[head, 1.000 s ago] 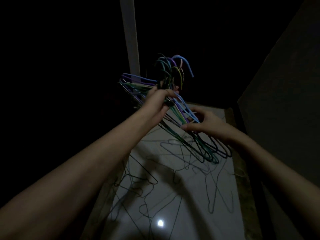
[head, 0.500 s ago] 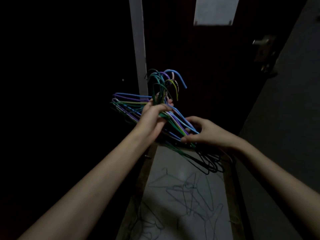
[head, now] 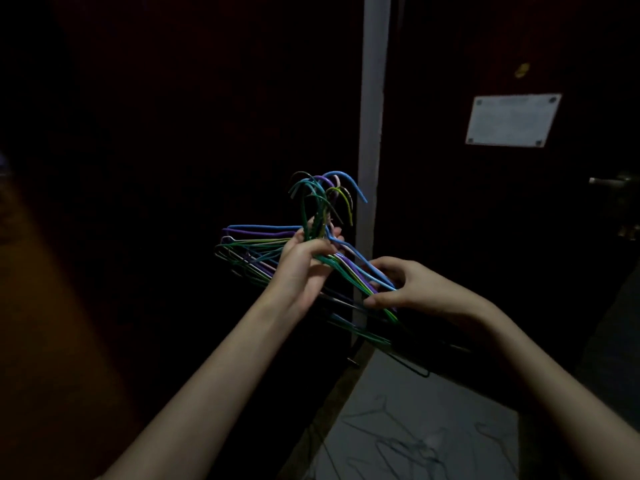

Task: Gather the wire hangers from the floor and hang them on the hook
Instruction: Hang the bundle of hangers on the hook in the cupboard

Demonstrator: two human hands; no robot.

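One bundle of wire hangers (head: 313, 252) is held mid-air, hooks at 12 o'clock | left hand (head: 304, 259) clenched round necks | right hand (head: 412, 289) pinching shoulders toward 4 o'clock | wall hook unseen

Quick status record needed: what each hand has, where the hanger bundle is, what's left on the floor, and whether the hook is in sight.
left hand: closed round the necks of the hanger bundle, hooks pointing up
right hand: pinching the bundle's right-side wires
bundle: held in the air, in front of a pale vertical post
floor: thin dark wire shapes lower right; loose hangers or shadows, cannot tell
hook: not visible
lighting: very dim
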